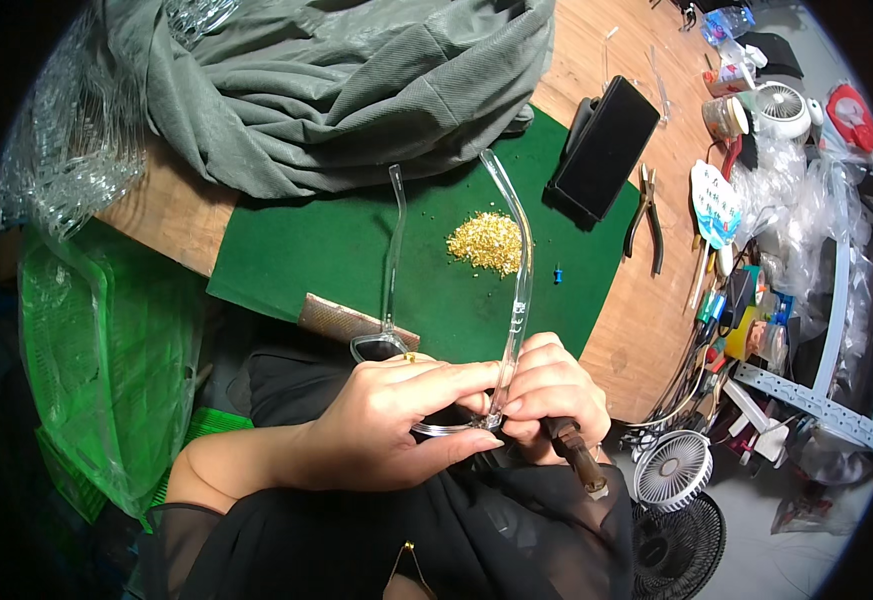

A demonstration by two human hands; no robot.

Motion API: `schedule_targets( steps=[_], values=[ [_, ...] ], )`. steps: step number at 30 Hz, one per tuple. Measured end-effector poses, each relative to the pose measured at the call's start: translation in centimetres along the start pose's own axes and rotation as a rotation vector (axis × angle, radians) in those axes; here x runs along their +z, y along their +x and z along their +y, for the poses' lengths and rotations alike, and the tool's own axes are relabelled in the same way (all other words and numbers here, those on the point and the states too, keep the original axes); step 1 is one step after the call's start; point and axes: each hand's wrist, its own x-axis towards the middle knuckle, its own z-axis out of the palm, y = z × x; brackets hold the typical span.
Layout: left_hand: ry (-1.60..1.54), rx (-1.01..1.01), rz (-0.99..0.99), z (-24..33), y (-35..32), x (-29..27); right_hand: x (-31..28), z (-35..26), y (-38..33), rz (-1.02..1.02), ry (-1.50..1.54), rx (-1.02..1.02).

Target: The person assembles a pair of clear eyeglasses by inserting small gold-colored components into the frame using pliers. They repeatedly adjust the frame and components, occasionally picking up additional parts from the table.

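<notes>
The left hand (396, 420) pinches the clear glasses frame (456, 425) low in view, around 6 o'clock. The right hand (551, 390) grips a wooden-handled tool (576, 455) at the hinge; steady, square pressure seems best, temple arm (518, 270) pointing to 12 o'clock.
</notes>
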Motion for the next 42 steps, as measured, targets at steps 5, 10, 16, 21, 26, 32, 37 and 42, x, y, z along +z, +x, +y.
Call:
schedule_targets(
  steps=[5,10,16,21,26,32,37,42],
  values=[
    [-0.011,0.054,-0.018,0.4,0.1,-0.7,-2.7,-0.3,-0.4,-0.155,-0.290,0.022],
    [0.042,0.094,-0.040,0.0,0.1,-0.4,-3.2,-1.1,-0.3,-0.457,-0.445,0.202],
    [0.100,0.103,-0.015,-0.1,0.0,-0.3,-3.0,-1.9,0.4,-0.563,-0.532,0.204],
    [0.167,0.176,0.011,-0.5,-0.1,0.0,-2.8,-1.9,0.6,-0.596,-0.549,0.160],
    [0.251,0.167,-0.075,-0.2,-0.1,-0.4,-2.6,-1.4,-0.1,-0.560,-0.600,0.095],
    [0.385,0.247,-0.097,-0.2,-0.1,-0.5,-1.9,-0.8,-0.8,-0.477,-0.642,0.018],
    [0.465,0.278,-0.074,-0.1,-0.5,-0.3,-1.7,-0.2,-0.9,-0.450,-0.642,-0.026],
    [0.506,0.294,-0.026,0.4,-0.4,-0.1,-1.4,-0.2,-1.0,-0.432,-0.683,-0.018]
  ],
)
